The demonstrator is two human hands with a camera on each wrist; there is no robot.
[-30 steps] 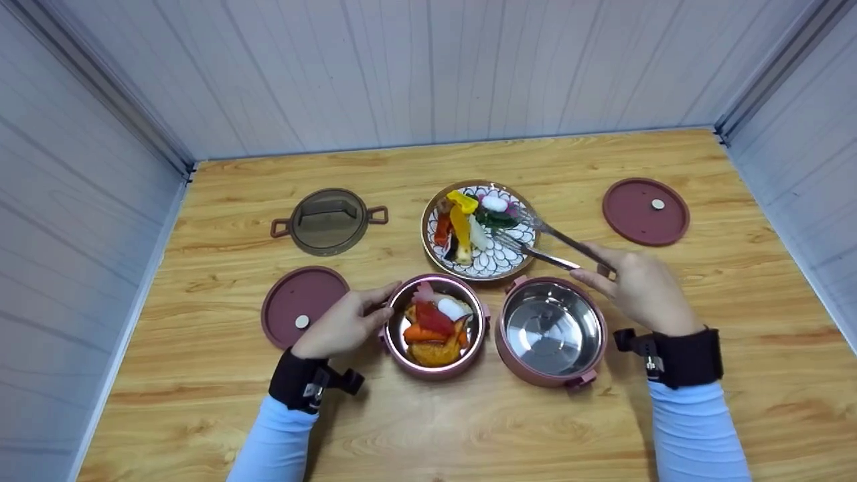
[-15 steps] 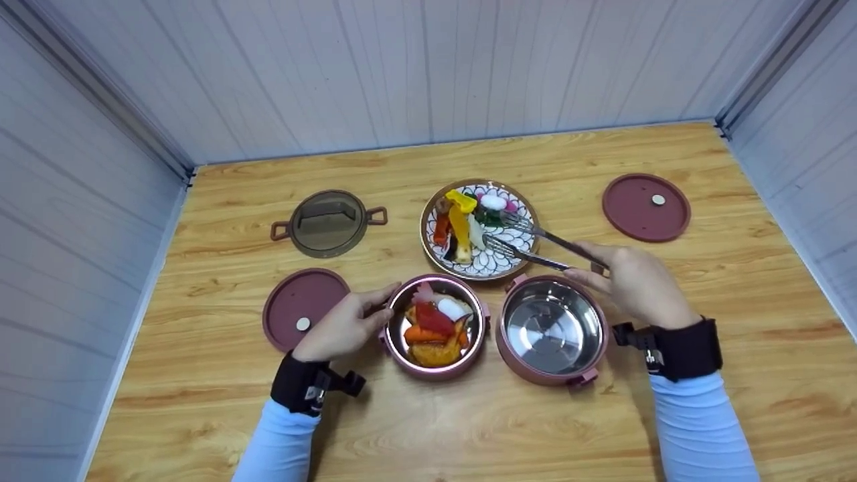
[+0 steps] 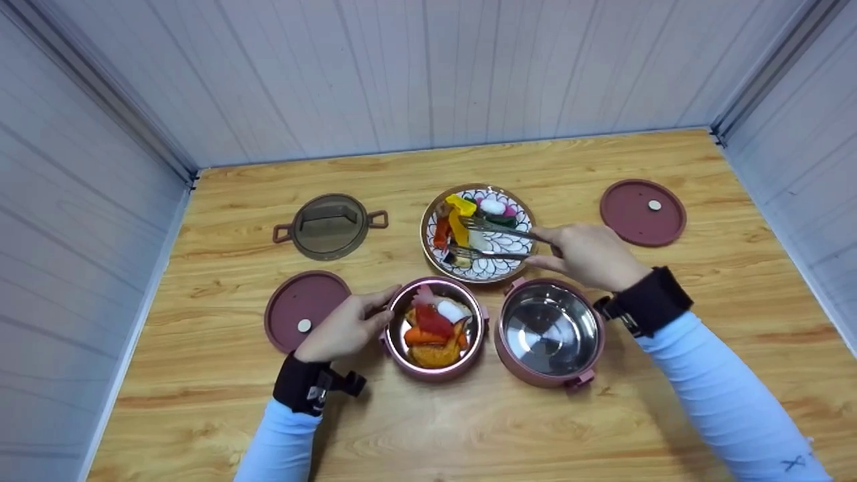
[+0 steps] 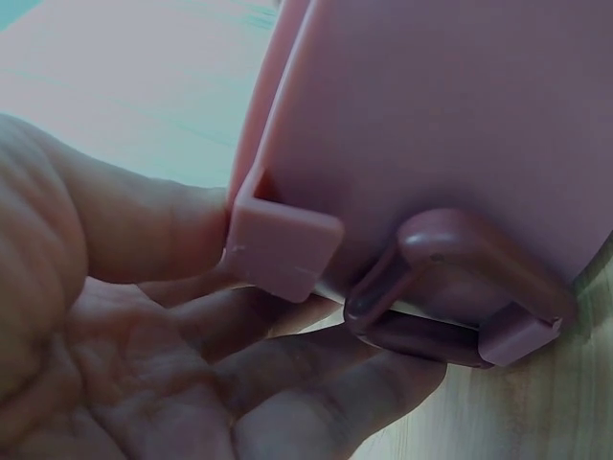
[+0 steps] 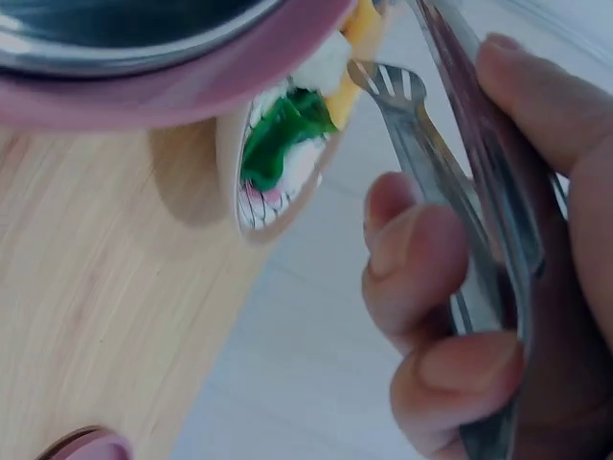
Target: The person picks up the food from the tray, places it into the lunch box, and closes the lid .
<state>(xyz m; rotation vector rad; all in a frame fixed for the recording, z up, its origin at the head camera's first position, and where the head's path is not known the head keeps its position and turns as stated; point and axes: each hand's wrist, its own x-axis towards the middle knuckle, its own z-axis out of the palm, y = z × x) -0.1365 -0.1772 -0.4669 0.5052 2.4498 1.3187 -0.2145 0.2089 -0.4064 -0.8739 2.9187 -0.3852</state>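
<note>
Your left hand, lower left of centre, curls round the filled pot, already packed with food. Just right of it the empty pot has received nothing. At centre your right hand pinches the tongs, tips spread over the plate, where several pieces remain

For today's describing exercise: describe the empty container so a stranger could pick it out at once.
On the wooden table, look just nearer than the patterned plate. Two pink round containers stand side by side; the empty container is the right one, its bare steel inside showing, while its neighbour holds food.
</note>
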